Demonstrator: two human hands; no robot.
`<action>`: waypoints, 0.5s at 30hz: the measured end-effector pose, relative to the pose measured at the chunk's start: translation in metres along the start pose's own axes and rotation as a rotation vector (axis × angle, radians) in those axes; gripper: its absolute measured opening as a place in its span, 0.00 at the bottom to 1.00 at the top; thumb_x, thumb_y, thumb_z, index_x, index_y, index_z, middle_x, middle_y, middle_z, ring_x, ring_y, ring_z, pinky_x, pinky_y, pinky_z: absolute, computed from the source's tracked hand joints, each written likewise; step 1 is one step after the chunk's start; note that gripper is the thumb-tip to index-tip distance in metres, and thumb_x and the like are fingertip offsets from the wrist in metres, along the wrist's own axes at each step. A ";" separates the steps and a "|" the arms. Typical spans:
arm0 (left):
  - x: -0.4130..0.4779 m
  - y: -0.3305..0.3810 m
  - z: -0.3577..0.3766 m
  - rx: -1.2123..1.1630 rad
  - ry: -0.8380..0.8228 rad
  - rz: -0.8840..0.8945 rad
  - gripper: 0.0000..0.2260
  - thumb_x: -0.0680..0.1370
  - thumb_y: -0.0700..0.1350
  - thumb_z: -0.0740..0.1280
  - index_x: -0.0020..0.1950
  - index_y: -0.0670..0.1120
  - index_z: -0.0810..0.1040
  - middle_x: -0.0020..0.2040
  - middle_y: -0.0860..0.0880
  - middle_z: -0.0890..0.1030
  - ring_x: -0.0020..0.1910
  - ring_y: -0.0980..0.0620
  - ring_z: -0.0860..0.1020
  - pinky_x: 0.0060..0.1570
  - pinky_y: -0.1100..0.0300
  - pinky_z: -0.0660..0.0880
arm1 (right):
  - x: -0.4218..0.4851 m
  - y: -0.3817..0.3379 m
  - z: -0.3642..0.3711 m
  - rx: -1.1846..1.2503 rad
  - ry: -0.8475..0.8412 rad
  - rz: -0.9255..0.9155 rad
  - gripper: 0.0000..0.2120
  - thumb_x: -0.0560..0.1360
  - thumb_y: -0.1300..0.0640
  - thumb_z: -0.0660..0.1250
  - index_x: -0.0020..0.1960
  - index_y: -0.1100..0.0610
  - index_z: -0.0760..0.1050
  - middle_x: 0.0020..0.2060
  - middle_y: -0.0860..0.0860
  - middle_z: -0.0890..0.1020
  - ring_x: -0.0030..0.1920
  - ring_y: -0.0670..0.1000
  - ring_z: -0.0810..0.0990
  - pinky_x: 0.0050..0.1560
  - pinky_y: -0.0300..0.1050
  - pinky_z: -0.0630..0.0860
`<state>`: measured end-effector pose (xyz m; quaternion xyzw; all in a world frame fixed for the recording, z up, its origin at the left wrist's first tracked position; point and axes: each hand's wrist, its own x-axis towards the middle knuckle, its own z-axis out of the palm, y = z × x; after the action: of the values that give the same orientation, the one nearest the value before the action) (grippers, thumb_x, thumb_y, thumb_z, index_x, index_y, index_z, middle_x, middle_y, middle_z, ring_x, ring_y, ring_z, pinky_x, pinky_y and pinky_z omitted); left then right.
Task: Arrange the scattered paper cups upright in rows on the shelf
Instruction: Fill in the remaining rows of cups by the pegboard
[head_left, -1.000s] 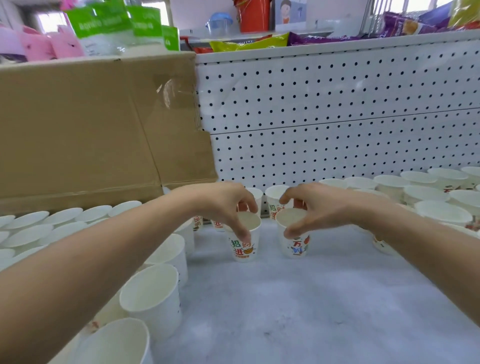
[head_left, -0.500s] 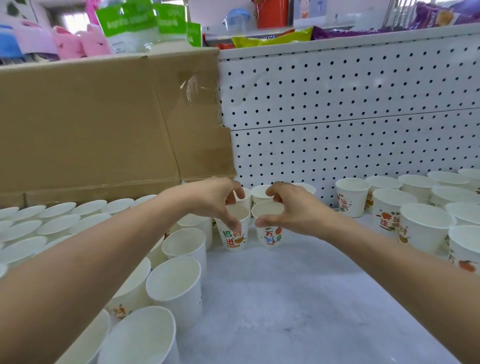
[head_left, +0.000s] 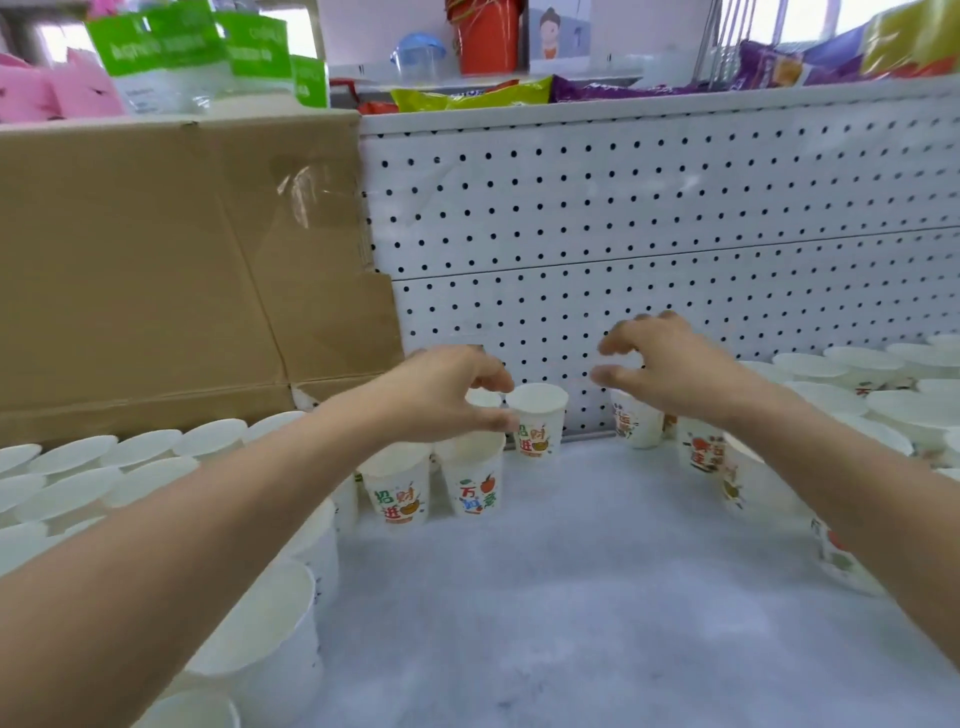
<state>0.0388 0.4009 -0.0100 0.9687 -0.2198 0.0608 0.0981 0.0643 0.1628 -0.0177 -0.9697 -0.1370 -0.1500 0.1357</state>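
Head view: left hand and right hand hover spread, empty; I judge the next grasp needs another cup.

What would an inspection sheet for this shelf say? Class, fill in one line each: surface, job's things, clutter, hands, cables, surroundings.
Surface: pale grey shelf, with a bare strip down the middle.
Job's things: paper cups standing upright, in rows at left and grouped at right, with a few near the back centre.
Clutter: cardboard box behind the left rows.
Hands: left hand hovers above the centre cups, fingers loosely curved, holding nothing; right hand raised, fingers spread, holding nothing.
Cables: nothing seen.
Surroundings: white pegboard at the back; snack packets and red bucket above.
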 end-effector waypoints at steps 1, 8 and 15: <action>0.015 0.013 0.007 0.027 0.010 0.043 0.19 0.76 0.58 0.68 0.64 0.53 0.75 0.61 0.56 0.77 0.58 0.55 0.74 0.59 0.55 0.72 | 0.001 0.016 -0.008 -0.032 -0.055 0.063 0.17 0.75 0.43 0.66 0.59 0.51 0.77 0.55 0.49 0.80 0.57 0.50 0.74 0.57 0.52 0.75; 0.115 0.075 0.058 0.277 0.086 0.084 0.16 0.78 0.50 0.66 0.65 0.56 0.75 0.59 0.51 0.75 0.61 0.45 0.69 0.57 0.54 0.66 | -0.014 0.056 -0.006 -0.211 -0.211 0.206 0.10 0.64 0.46 0.76 0.38 0.52 0.81 0.34 0.46 0.83 0.38 0.48 0.81 0.42 0.48 0.81; 0.126 0.082 0.064 0.297 0.107 0.125 0.08 0.77 0.45 0.64 0.47 0.54 0.83 0.45 0.54 0.80 0.47 0.50 0.73 0.50 0.57 0.62 | -0.010 0.056 -0.001 -0.277 -0.171 0.109 0.07 0.70 0.57 0.71 0.37 0.51 0.74 0.35 0.47 0.79 0.39 0.49 0.79 0.40 0.46 0.80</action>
<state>0.1204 0.2628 -0.0383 0.9524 -0.2625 0.1499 -0.0383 0.0722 0.1081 -0.0330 -0.9943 -0.0733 -0.0771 -0.0034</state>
